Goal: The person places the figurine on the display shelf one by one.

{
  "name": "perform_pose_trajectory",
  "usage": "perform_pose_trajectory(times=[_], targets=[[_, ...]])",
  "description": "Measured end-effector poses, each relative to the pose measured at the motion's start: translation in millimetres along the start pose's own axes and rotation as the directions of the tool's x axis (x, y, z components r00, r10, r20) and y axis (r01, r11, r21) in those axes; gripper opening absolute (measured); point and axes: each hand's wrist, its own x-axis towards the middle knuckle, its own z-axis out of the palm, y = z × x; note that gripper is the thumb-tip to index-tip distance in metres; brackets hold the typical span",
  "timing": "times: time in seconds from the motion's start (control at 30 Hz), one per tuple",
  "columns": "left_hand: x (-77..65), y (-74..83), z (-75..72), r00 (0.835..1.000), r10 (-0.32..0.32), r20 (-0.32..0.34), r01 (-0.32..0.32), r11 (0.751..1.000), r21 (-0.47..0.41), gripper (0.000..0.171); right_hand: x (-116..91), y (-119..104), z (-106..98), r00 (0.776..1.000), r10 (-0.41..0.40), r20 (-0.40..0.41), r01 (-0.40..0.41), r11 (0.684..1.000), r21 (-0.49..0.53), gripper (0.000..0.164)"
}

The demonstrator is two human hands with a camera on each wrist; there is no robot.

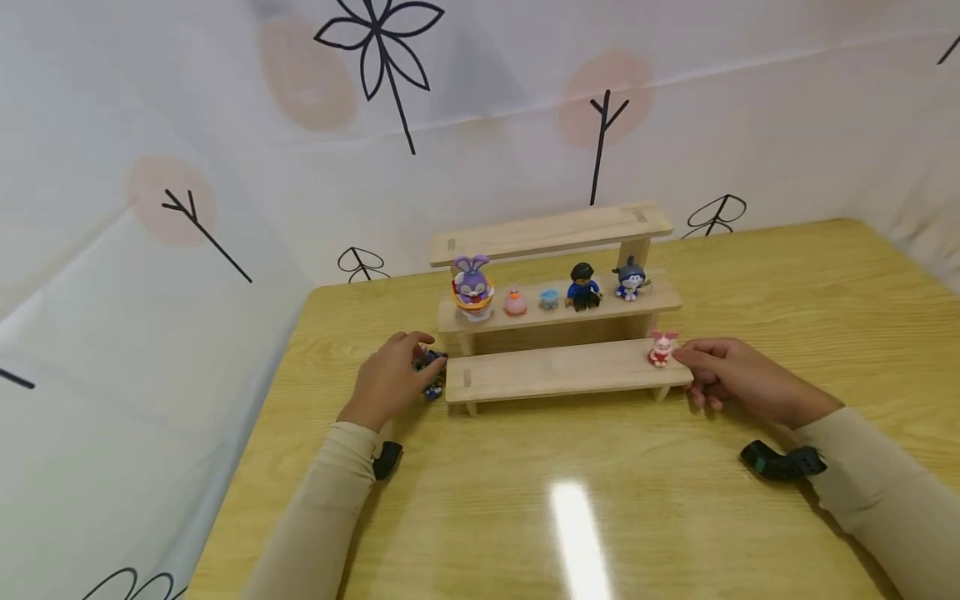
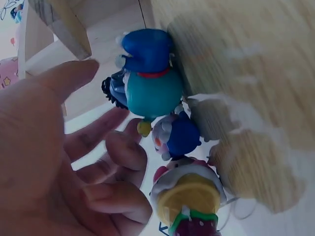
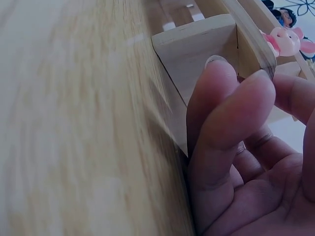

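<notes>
My left hand is beside several small figurines at the left end of the wooden shelf's low step, fingers loosely bent and nothing in its grasp. Close to its fingertips in the left wrist view stand a teal-and-blue figurine, a small blue-and-grey one and one with an orange-slice shape. At the other end, my right hand grips the end of the low step with thumb and curled fingers. A pink piglet figurine sits on that step, right by the thumb.
On the middle step stand a purple rabbit figurine, a pink duck, a small blue piece, a black-haired toy figure and a dark-blue-capped figurine. The top step stands near the patterned cloth.
</notes>
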Motion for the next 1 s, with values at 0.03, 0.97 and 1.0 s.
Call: perform_pose_trajectory(times=[0.03,0.97,1.0], targets=[[0.9,0.5,0.6,1.0,0.002,0.004,-0.002,1.0,0.005,0.047,-0.4,0.5,-0.6,1.0,0.001,-0.007,-0.001,1.0,-0.001,0.038],[-0.2,-5.0,-1.9,0.999,0.033,-0.008,-0.033,0.999,0.009,0.035,-3.3,-4.3,1.6,1.0,-0.017,-0.002,0.016,1.0,-0.013,0.037],[-0.1,-5.4,-2.2,0.999,0.036,-0.009,-0.036,0.999,0.008,0.036,-3.7,-4.5,1.7,1.0,-0.014,-0.002,0.014,1.0,-0.013,0.037]])
